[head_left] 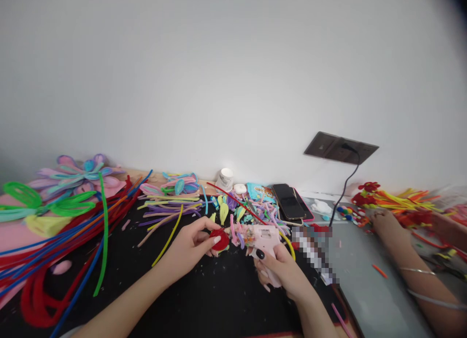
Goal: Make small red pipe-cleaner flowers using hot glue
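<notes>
My left hand (193, 243) pinches a red fuzzy disc (220, 240), seemingly coiled pipe cleaner, between thumb and fingers. Some pale green shows under its lower edge. My right hand (279, 267) is wrapped round a pale pink hot glue gun (265, 235), its messy front end pointing left toward the disc. Whether the tip touches the disc I cannot tell. Both hands are over a black mat (175, 299). Just behind them lie many short pastel pipe cleaner pieces (260, 209), and a yellow pipe cleaner (288, 243) curves behind the glue gun.
Long red and blue pipe cleaners (73, 250) and fuzzy flowers (85, 172) cover the left. A paper cup (225, 178) and a phone (289, 202) stand near the wall. A black cable (343, 192) hangs from the socket. At right, another person's hand (390, 228) works among red pieces.
</notes>
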The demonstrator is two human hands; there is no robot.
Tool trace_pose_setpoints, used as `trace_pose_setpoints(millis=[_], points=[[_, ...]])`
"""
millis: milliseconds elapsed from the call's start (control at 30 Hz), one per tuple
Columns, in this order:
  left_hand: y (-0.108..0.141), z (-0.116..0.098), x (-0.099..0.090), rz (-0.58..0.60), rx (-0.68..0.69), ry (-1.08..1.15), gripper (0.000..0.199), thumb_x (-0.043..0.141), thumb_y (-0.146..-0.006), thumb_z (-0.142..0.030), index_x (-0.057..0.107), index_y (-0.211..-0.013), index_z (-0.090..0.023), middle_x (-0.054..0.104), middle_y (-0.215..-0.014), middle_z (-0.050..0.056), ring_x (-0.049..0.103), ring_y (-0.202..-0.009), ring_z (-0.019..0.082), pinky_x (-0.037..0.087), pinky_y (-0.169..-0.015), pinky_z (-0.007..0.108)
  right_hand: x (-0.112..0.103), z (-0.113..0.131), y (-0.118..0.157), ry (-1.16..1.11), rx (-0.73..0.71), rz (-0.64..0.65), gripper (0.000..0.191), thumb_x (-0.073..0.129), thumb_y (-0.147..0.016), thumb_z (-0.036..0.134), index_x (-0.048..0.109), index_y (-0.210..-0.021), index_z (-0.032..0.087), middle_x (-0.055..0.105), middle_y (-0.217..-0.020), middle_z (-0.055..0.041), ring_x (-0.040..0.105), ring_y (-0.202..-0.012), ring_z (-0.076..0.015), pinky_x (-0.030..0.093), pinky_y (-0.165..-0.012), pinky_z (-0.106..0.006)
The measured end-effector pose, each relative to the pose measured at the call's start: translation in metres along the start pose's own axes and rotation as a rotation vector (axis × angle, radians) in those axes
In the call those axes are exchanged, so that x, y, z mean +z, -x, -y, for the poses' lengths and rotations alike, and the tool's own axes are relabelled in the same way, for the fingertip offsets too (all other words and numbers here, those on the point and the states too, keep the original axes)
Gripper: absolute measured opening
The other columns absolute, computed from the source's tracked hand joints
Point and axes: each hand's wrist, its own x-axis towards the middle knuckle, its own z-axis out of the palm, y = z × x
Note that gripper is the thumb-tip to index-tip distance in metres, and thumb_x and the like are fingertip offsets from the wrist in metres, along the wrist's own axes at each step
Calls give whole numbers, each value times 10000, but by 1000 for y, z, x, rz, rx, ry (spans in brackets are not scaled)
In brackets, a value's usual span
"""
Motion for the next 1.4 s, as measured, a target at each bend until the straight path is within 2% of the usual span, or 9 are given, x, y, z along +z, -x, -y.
trace_pose_setpoints(millis=[200,567,700,833,1033,1233,1400], points=[[-1,0,0,-1,2,4,130,602,-793,-269,552,-878,-184,665,-673,-9,632,-581,132,500,-582,255,1,0,0,3,27,-26,468,708,-687,528,436,-857,188,460,-546,96,377,-355,-36,361,-339,-184],[-1,2,2,-12,3,7,129,607,-778,-255,556,-866,-176,664,-644,-10,636,-571,140,507,-574,258,0,1,-1,5,35,12,488,704,-689,530,447,-913,180,467,-565,92,375,-357,-34,367,-345,-186],[0,0,2,-14,-2,12,126,607,-778,-256,560,-865,-178,667,-647,-8,638,-569,141,509,-574,257,0,0,-1,21,31,-1,480,700,-689,538,441,-878,181,456,-546,94,378,-358,-38,361,-338,-185],[-1,0,0,-13,4,13,135,601,-785,-247,565,-895,-177,675,-686,1,640,-576,141,518,-584,262,-1,-1,-1,18,0,-42,472,690,-694,554,428,-828,184,452,-541,91,372,-352,-33,346,-329,-178],[-1,3,-4,-34,49,45,165,608,-792,-271,573,-932,-192,663,-823,4,647,-601,136,535,-582,263,-4,-1,0,-18,-39,-18,409,662,-752,511,461,-843,167,465,-556,76,380,-359,-32,344,-346,-181],[-1,3,-5,-37,18,14,220,624,-780,-320,599,-954,-188,675,-765,10,655,-580,149,547,-575,267,-4,-1,0,-21,-40,-24,423,676,-735,516,485,-858,159,471,-557,73,371,-351,-28,335,-345,-181],[-1,2,-6,-58,4,35,225,638,-765,-322,605,-944,-190,682,-813,18,668,-606,158,556,-580,270,-5,-1,0,-18,-22,-5,428,680,-729,518,487,-867,162,468,-555,74,382,-357,-35,337,-339,-181]])
